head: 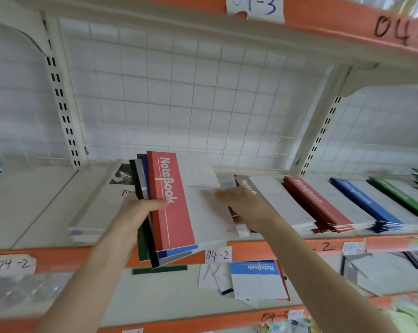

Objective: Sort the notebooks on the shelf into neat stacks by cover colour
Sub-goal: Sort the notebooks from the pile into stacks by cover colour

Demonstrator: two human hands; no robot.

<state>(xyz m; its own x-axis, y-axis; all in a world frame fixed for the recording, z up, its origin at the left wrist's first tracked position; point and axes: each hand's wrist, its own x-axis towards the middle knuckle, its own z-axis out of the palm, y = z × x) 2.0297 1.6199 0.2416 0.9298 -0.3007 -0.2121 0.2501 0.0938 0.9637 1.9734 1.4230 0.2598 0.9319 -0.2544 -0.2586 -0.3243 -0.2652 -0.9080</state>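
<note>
Left hand (pixel 140 210) fingers (pixel 155 204) are clamping a splayed bundle of mixed-colour paper notebooks (pixel 171 203) — right hand (pixel 241 207) fingers (pixel 223 195) are pinching its top cover. Lower books may be slipping free before reaching the red notebook stack (pixel 316 203), right of the fingers.

On the shelf (pixel 35 207), a flat pile (pixel 92 212) lies left of the held bundle (pixel 171 203) — stacks (pixel 323 205) right of it.

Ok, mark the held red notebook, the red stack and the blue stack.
held red notebook (pixel 174 224), head view, red title band.
red stack (pixel 316 200), head view, top cover's red band.
blue stack (pixel 364 200), head view, top cover's blue band.
</note>
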